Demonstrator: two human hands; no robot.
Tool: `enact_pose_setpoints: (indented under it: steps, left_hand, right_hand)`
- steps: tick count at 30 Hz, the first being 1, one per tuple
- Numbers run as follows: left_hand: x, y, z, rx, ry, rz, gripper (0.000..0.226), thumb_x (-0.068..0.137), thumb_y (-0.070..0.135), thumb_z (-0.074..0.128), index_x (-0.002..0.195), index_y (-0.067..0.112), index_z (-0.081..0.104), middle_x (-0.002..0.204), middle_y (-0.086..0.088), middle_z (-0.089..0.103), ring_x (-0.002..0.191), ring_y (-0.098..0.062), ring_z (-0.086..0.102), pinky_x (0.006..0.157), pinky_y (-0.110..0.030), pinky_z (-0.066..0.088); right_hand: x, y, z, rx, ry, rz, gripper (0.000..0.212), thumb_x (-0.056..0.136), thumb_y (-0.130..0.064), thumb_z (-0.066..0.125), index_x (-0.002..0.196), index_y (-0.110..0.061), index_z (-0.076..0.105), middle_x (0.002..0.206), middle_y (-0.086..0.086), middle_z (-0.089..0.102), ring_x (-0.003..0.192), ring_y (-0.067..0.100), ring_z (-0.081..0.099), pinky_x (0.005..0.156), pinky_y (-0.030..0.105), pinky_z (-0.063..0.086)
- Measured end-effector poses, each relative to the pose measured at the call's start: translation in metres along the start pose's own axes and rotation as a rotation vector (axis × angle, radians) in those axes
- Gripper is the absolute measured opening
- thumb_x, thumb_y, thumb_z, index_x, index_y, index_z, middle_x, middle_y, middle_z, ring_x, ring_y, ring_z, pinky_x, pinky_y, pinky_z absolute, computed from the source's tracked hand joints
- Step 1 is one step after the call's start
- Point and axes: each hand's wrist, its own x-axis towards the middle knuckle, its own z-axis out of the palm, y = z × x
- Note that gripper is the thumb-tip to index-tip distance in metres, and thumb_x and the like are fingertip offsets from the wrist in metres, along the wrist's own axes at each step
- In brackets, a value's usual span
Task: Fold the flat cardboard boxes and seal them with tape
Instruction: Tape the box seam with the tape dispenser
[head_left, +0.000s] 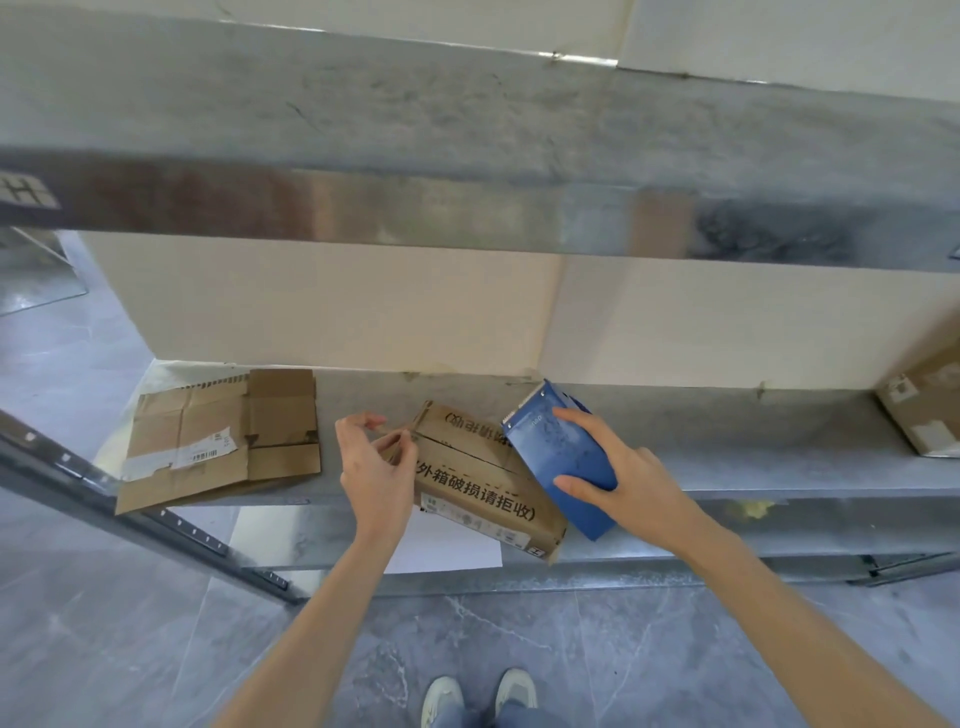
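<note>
A brown cardboard box (483, 480) with black printed characters lies on the grey shelf (727, 447), folded into shape. My left hand (371, 460) pinches a strip of tape or a flap edge at the box's left end. My right hand (618, 467) grips a blue tape dispenser (558, 452) with a serrated metal blade at its far end, resting on the box's right side. A second box (218, 441) lies flat and unfolded to the left, with a white label and old tape on it.
An upper metal shelf (467, 208) overhangs the work area. A large pale carton (363, 306) stands behind. Another brown box (924, 410) sits at the far right. A white sheet (447, 545) hangs below the shelf edge. My shoes (478, 696) stand on grey floor.
</note>
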Motion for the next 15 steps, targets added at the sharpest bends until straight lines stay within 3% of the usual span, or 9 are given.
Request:
enact_pose_setpoints:
  steps: [4,8,12,15]
  left_hand:
    - [-0.002,0.002,-0.002,-0.049,-0.011,0.002,0.038,0.090,0.008,0.066,0.102,0.032,0.040,0.110,0.002,0.053,0.089,-0.003,0.069,0.079,-0.051,0.057]
    - [-0.006,0.007,0.000,-0.120,0.034,-0.007,0.048,0.089,0.003,0.066,0.097,0.042,0.040,0.112,0.003,0.050,0.091,-0.007,0.069,0.081,-0.047,0.059]
    - [-0.004,0.015,-0.002,-0.235,0.099,0.009,0.047,0.088,-0.003,0.065,0.101,0.035,0.042,0.113,0.007,0.046,0.095,-0.008,0.068,0.082,-0.034,0.058]
    - [0.002,0.018,-0.003,-0.291,0.140,-0.010,0.040,0.089,-0.004,0.064,0.107,0.023,0.041,0.114,0.006,0.044,0.096,-0.009,0.068,0.079,-0.031,0.058]
  right_hand:
    - [0.001,-0.001,0.008,0.079,0.055,-0.003,0.060,0.090,-0.051,0.063,0.133,-0.069,0.026,0.099,0.031,0.064,0.070,0.041,0.062,0.061,0.053,0.052]
    - [-0.001,-0.006,0.013,0.115,0.087,-0.004,0.060,0.092,-0.045,0.064,0.133,-0.068,0.028,0.101,0.036,0.061,0.074,0.046,0.060,0.064,0.055,0.051]
    - [0.003,-0.018,0.008,0.141,0.101,-0.040,0.059,0.091,-0.046,0.065,0.134,-0.067,0.030,0.103,0.023,0.067,0.076,0.038,0.062,0.071,0.056,0.052]
    - [0.014,-0.027,-0.002,0.121,0.084,-0.067,0.060,0.091,-0.045,0.065,0.134,-0.069,0.030,0.105,0.024,0.066,0.081,0.039,0.063,0.073,0.055,0.053]
